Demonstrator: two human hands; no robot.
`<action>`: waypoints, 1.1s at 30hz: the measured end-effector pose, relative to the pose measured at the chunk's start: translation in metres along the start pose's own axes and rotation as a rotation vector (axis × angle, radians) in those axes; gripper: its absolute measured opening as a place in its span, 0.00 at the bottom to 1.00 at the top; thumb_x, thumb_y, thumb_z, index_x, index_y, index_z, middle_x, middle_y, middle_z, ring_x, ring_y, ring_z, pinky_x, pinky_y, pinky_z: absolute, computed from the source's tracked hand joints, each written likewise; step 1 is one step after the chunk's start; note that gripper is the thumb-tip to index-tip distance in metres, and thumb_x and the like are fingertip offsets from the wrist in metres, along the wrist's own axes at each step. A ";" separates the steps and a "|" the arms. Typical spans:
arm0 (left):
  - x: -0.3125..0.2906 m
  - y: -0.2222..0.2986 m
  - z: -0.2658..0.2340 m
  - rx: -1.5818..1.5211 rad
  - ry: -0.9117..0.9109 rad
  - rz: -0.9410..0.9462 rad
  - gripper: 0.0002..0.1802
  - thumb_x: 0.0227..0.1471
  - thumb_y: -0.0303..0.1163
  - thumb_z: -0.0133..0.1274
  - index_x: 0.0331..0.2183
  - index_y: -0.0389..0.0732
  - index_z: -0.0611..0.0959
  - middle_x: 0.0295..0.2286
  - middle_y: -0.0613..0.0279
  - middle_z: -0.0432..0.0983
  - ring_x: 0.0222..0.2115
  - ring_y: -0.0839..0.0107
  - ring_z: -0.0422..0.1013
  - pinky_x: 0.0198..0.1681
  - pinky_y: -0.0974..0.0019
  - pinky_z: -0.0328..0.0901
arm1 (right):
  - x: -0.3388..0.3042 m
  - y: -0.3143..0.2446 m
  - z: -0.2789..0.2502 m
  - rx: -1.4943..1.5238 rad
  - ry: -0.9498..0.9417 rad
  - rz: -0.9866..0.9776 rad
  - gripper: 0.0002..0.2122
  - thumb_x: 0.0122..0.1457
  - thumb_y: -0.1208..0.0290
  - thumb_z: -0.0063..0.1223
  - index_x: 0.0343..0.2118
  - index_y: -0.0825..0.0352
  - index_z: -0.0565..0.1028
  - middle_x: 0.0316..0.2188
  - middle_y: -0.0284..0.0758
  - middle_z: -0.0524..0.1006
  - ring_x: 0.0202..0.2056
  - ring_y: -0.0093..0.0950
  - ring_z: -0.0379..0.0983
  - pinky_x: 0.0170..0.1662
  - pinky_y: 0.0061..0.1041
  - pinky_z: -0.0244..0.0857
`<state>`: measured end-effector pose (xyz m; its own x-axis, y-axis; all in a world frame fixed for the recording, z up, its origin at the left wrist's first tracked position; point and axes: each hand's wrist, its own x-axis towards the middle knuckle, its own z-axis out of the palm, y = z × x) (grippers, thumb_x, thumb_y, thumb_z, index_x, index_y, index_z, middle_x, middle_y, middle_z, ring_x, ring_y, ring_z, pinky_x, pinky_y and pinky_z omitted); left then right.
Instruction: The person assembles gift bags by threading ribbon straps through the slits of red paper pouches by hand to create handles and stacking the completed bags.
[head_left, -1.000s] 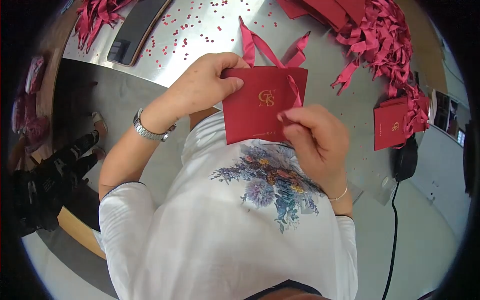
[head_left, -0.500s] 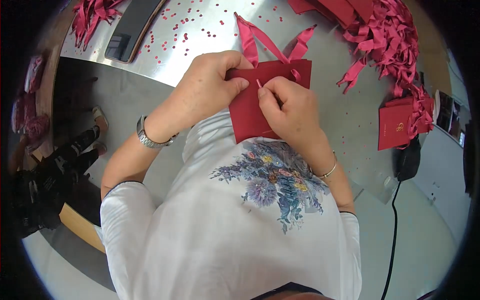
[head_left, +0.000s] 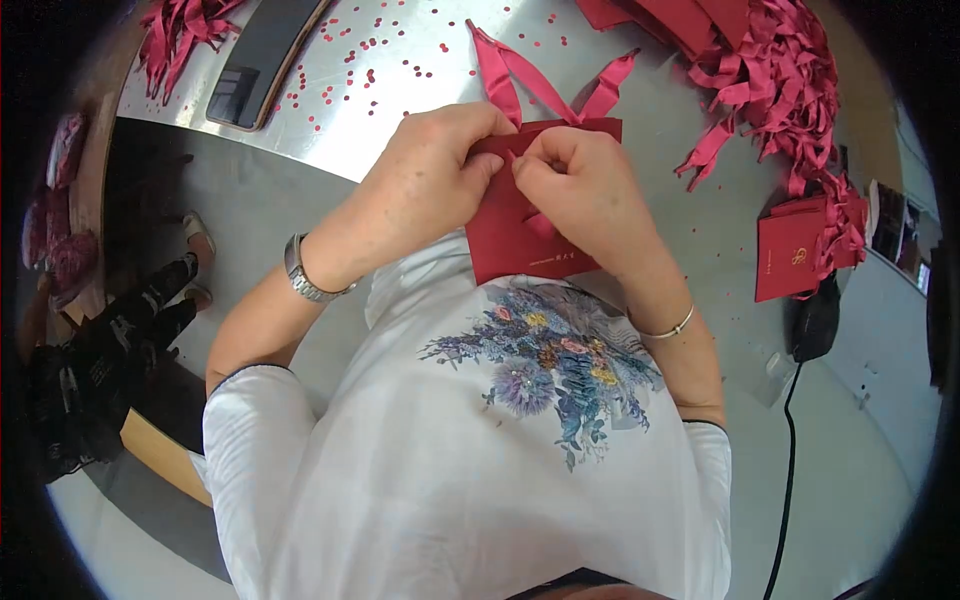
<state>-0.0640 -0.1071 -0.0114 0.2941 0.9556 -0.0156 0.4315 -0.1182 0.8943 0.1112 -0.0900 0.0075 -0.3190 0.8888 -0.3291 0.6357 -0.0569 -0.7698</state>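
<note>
A small dark red paper bag (head_left: 505, 235) is held upright in front of my white shirt. My left hand (head_left: 425, 165) is closed on its upper left edge, the thumb resting on the front face. With thumb and forefinger my right hand (head_left: 590, 195) pinches a pink ribbon, whose narrow tip (head_left: 511, 155) points at the bag's face near the top. A loose bit of that ribbon (head_left: 541, 224) shows under my right hand. Behind the bag's top edge, more pink ribbon (head_left: 530, 78) lies in a loop on the metal table. Any hole at the tip is hidden by my fingers.
Pink ribbons (head_left: 775, 90) lie piled at the right with red bags (head_left: 665, 20) beside them. Finished-looking red bags (head_left: 790, 240) stand at the right edge. A phone (head_left: 262, 70), more ribbons (head_left: 185, 40) and red paper dots (head_left: 370, 75) lie on the table (head_left: 330, 140). Someone's legs (head_left: 150, 320) show at left.
My right hand has shifted slightly up and left with the ribbon tip, closer to my left thumb. The loose ribbon now hangs below that hand, and printing on the bag's lower face is uncovered.
</note>
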 end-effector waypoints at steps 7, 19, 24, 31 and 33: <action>-0.003 0.003 0.003 0.103 0.068 0.087 0.08 0.47 0.20 0.51 0.33 0.31 0.78 0.29 0.43 0.76 0.31 0.47 0.74 0.36 0.54 0.69 | -0.001 -0.004 -0.004 -0.026 -0.014 0.043 0.08 0.46 0.70 0.53 0.22 0.70 0.79 0.20 0.45 0.76 0.23 0.40 0.75 0.29 0.36 0.68; -0.008 0.006 0.014 0.263 0.093 0.177 0.07 0.44 0.16 0.46 0.30 0.32 0.73 0.27 0.41 0.73 0.31 0.43 0.71 0.34 0.49 0.67 | 0.004 -0.009 -0.004 -0.075 0.006 0.011 0.09 0.45 0.70 0.52 0.22 0.71 0.78 0.20 0.47 0.76 0.23 0.42 0.74 0.29 0.37 0.69; -0.004 0.003 0.012 0.194 0.057 0.130 0.06 0.44 0.16 0.47 0.29 0.32 0.73 0.26 0.42 0.73 0.30 0.43 0.71 0.32 0.50 0.67 | 0.003 -0.008 0.002 -0.059 -0.026 0.008 0.09 0.45 0.69 0.52 0.22 0.70 0.78 0.19 0.45 0.77 0.21 0.41 0.75 0.27 0.39 0.68; 0.002 0.002 0.009 0.168 0.008 0.204 0.05 0.45 0.17 0.48 0.29 0.33 0.74 0.26 0.42 0.73 0.29 0.43 0.71 0.31 0.50 0.67 | -0.001 -0.003 -0.002 -0.137 0.048 -0.062 0.09 0.47 0.70 0.50 0.22 0.70 0.78 0.17 0.44 0.76 0.22 0.41 0.75 0.26 0.39 0.67; 0.001 0.003 0.008 0.124 -0.019 0.173 0.04 0.46 0.17 0.48 0.29 0.33 0.73 0.25 0.42 0.73 0.28 0.42 0.71 0.31 0.49 0.67 | 0.000 -0.001 -0.003 -0.007 -0.002 0.019 0.09 0.48 0.70 0.50 0.22 0.69 0.78 0.18 0.44 0.76 0.22 0.42 0.74 0.28 0.40 0.68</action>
<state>-0.0552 -0.1084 -0.0122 0.3884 0.9132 0.1235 0.4746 -0.3131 0.8226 0.1131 -0.0884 0.0100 -0.3084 0.8867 -0.3445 0.6461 -0.0705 -0.7600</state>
